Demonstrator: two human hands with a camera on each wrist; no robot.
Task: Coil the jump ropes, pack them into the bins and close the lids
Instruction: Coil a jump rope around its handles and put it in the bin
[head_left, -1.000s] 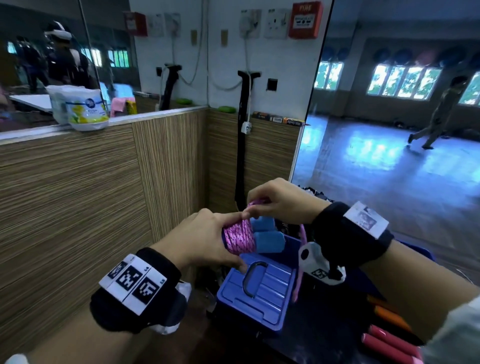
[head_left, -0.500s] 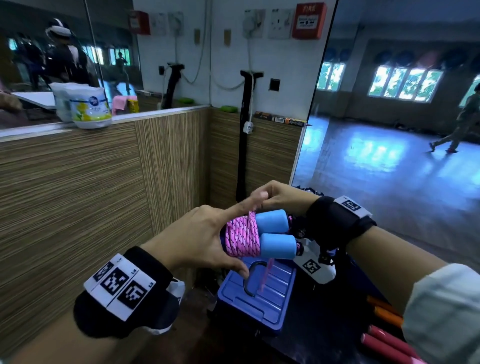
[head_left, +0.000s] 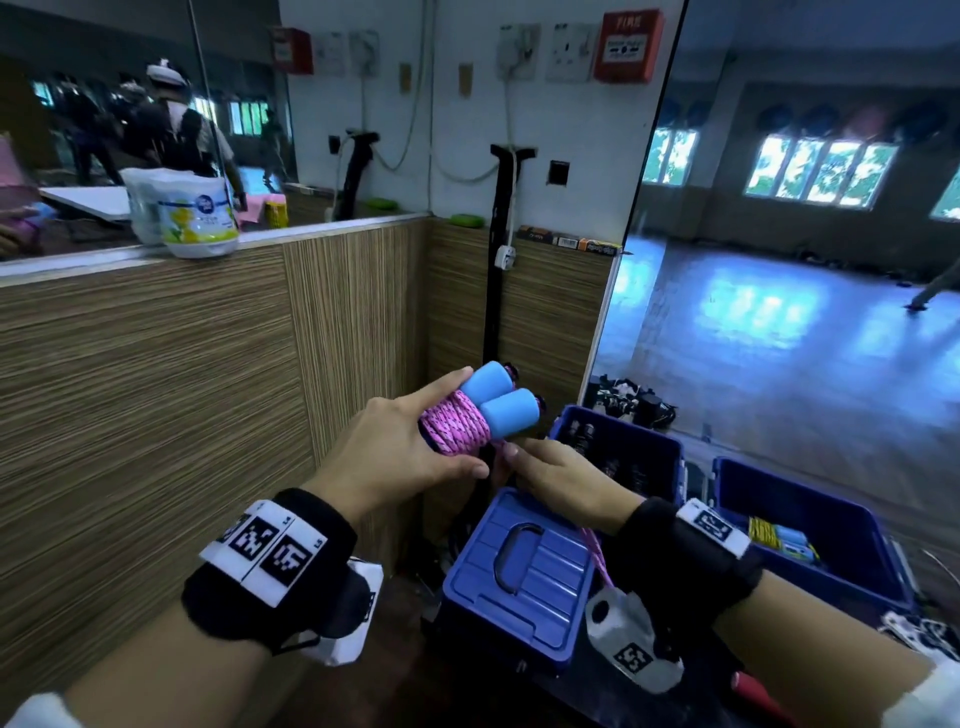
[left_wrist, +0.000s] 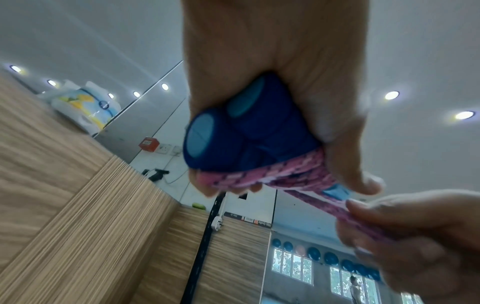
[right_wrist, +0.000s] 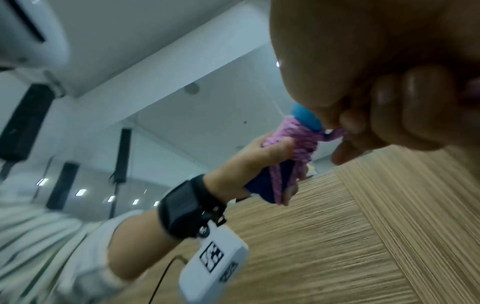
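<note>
Bins first: the far open bin (head_left: 810, 499) holds one coiled rope bundle; the nearer open bin (head_left: 618, 447) holds dark items I can't identify; the lid (head_left: 519, 571) sits below my hands. My left hand (head_left: 384, 457) clasps the pink rope's (head_left: 457, 428) soft, light coil by its squashy blue foam handles (head_left: 506, 410); my right hand (head_left: 561, 473) pinches the limp tail.

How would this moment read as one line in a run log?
stage: coiling | left hand: grips handles, pink rope | right hand: pulls rope tail | bins: open

Pink rope (head_left: 456, 428) coiled rnd blue handles (head_left: 498, 402)
</note>
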